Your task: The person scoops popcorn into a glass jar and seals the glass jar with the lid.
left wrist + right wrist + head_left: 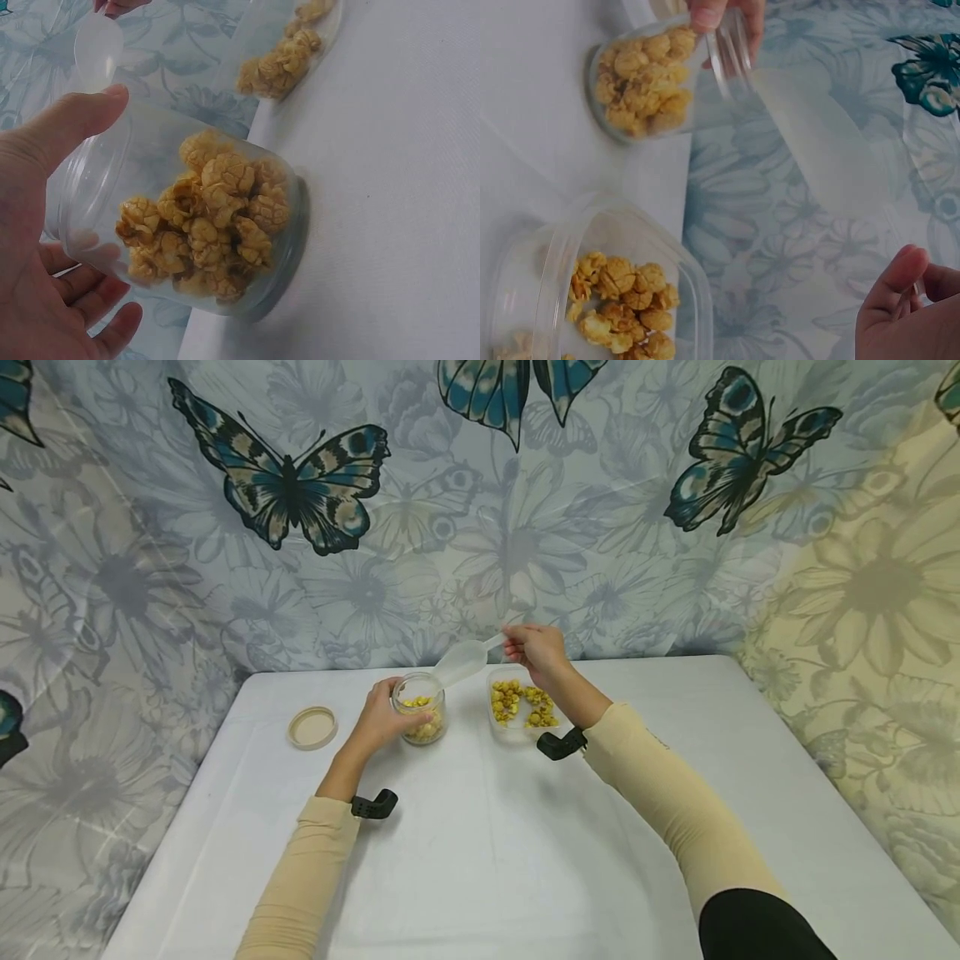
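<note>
A clear glass jar stands on the table, part filled with yellow-brown caramel popcorn. Curled around the jar's upper part is my left hand, thumb on the near side. My right hand pinches the handle of a translucent white plastic scoop. The scoop slants down to the left, its tip at the jar's mouth; no popcorn shows in its bowl. Below my right hand sits a clear plastic container with more popcorn, bare in its middle.
A round, pale lid lies on the table left of the jar. White cloth covers the table. Behind it hangs a butterfly-and-flower patterned backdrop, close to the table's far edge.
</note>
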Action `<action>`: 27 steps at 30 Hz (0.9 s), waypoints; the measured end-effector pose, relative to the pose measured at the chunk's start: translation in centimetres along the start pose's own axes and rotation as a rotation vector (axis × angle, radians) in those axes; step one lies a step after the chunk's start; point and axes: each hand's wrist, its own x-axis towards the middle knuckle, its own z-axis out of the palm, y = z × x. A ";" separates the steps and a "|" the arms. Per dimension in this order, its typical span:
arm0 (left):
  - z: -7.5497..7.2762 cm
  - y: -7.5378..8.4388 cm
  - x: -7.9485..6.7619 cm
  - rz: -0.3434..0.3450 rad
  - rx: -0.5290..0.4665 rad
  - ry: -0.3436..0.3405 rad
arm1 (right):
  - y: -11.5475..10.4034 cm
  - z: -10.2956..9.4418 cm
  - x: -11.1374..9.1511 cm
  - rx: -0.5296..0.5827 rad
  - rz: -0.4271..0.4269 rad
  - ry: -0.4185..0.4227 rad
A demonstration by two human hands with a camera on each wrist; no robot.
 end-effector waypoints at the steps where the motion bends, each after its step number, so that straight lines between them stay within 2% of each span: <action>1: 0.0 0.0 0.0 -0.002 0.000 -0.005 | 0.0 0.0 0.0 0.001 -0.001 0.000; 11: -0.3 0.4 -0.1 -0.029 0.005 -0.044 | -0.2 -0.7 -0.1 0.008 0.008 -0.013; 18: -0.4 0.9 -0.3 -0.011 -0.019 -0.026 | -0.7 -1.6 -0.5 -0.013 -0.016 -0.013; 27: -1.0 3.1 0.2 0.046 -0.009 -0.008 | -1.8 -3.4 -0.6 -0.002 -0.036 -0.019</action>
